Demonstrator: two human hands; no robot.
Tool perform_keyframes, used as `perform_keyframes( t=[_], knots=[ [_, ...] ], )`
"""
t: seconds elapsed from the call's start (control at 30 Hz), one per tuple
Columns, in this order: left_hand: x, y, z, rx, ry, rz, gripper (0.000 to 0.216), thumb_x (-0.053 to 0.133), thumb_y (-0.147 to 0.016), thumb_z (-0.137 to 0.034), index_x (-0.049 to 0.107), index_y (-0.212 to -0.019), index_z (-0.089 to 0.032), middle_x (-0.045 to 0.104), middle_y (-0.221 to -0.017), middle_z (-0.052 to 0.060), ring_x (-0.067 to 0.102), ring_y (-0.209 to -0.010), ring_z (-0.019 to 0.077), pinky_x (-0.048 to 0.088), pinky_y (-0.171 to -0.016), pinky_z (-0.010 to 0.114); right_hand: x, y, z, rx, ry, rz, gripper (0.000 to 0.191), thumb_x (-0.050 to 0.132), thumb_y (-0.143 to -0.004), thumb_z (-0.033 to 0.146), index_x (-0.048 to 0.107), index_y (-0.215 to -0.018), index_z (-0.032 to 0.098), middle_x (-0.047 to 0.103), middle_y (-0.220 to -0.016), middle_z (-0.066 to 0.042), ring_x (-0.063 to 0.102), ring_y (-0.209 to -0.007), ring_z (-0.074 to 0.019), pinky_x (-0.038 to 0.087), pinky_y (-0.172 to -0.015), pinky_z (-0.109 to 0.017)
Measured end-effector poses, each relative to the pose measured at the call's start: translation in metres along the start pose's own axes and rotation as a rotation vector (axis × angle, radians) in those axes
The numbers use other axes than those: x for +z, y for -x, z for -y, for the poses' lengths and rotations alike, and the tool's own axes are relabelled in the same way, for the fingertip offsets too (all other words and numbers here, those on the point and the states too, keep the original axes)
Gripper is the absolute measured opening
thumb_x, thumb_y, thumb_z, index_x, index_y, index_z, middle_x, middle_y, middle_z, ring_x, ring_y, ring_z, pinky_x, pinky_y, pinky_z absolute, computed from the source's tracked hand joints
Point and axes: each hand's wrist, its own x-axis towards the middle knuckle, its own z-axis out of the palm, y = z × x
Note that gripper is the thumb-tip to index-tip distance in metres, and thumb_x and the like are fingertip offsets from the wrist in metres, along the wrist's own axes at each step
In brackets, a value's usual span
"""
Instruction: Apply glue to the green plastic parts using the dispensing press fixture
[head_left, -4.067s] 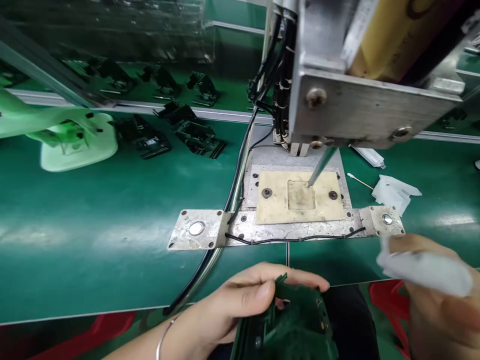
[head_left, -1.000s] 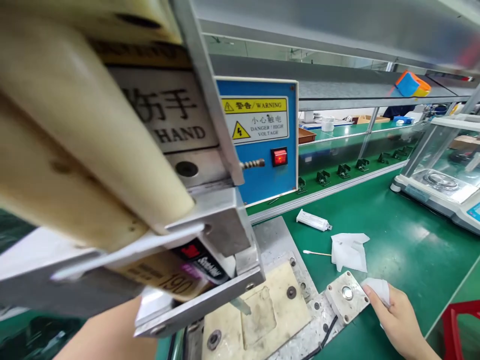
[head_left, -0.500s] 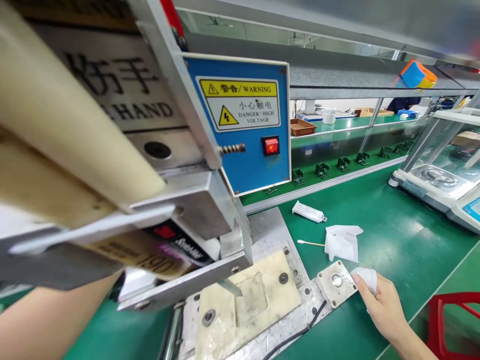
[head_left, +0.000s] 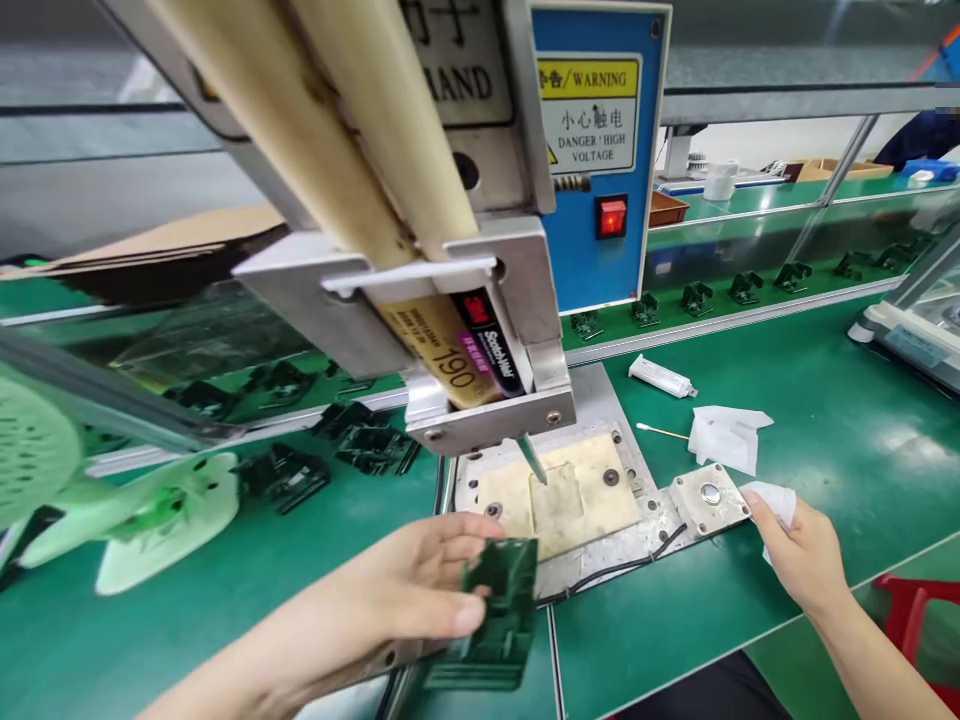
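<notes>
Between the thumb and fingers of my left hand (head_left: 420,590) is a dark green plastic part (head_left: 504,610), slightly blurred, in front of the cream fixture plate (head_left: 585,530). Above that plate hangs a dispensing nozzle (head_left: 532,460) below a 3M Scotch-Weld cartridge (head_left: 457,350) clamped in a metal holder. My right hand (head_left: 806,555) is closed on a white tissue (head_left: 776,503). Its thumb rests by the corner of a metal block with a round silver button (head_left: 710,494).
Several dark green parts (head_left: 367,440) lie at left beside a pale green fan (head_left: 172,515). A cotton swab (head_left: 660,431), another tissue (head_left: 727,437) and a white syringe-like tube (head_left: 662,377) lie on the right. A balance (head_left: 907,340) stands beyond. Parts line the rear strip.
My view has swung left and down. My left hand, formerly hidden behind the dispenser, now shows in front with the green part. My right hand stays by the button block with the tissue.
</notes>
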Motion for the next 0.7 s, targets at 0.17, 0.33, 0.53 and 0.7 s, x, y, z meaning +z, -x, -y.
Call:
perform_keyframes(
  t=[0.17, 0.33, 0.53, 0.7],
  knots=[
    [0.041, -0.040, -0.019, -0.037, 0.108, -0.029, 0.059, 0.101, -0.054, -0.040, 0.071, -0.100, -0.018, 0.075, -0.105, 0.011, 0.073, -0.102, 0.0288, 0.056, -0.102, 0.044, 0.002, 0.000, 0.003, -0.018, -0.011, -0.040, 0.045, 0.057, -0.089, 0.058, 0.081, -0.084, 0.021, 0.078, -0.074, -0.006, 0.073, -0.067, -0.0252, 0.058, -0.064, -0.032],
    [0.032, -0.062, -0.012, 0.129, 0.046, -0.120, 0.067, 0.099, -0.060, -0.042, 0.059, -0.109, -0.022, 0.069, -0.119, 0.009, 0.065, -0.119, 0.0263, 0.045, -0.115, 0.044, 0.003, 0.000, 0.008, -0.029, -0.030, -0.055, 0.042, 0.058, -0.090, 0.055, 0.080, -0.083, 0.021, 0.079, -0.077, -0.007, 0.074, -0.069, -0.0255, 0.058, -0.065, -0.032],
    [0.032, -0.066, 0.010, 0.398, -0.587, -0.273, 0.057, 0.076, -0.083, -0.057, 0.052, -0.123, -0.024, 0.062, -0.104, 0.007, 0.064, -0.101, 0.0289, 0.054, -0.097, 0.053, 0.005, 0.004, -0.003, -0.021, -0.045, -0.046, 0.041, 0.059, -0.093, 0.055, 0.081, -0.088, 0.021, 0.078, -0.079, -0.006, 0.074, -0.072, -0.0243, 0.058, -0.067, -0.031],
    [0.011, -0.045, 0.022, 0.437, -0.910, -0.572, 0.088, 0.078, -0.073, -0.066, 0.049, -0.145, -0.024, 0.049, -0.137, 0.016, 0.047, -0.133, 0.0441, 0.046, -0.108, 0.067, 0.004, 0.007, -0.006, 0.107, -0.068, -0.110, 0.049, 0.066, -0.085, 0.066, 0.083, -0.088, 0.020, 0.079, -0.082, -0.008, 0.074, -0.075, -0.0277, 0.059, -0.066, -0.033]
  ],
)
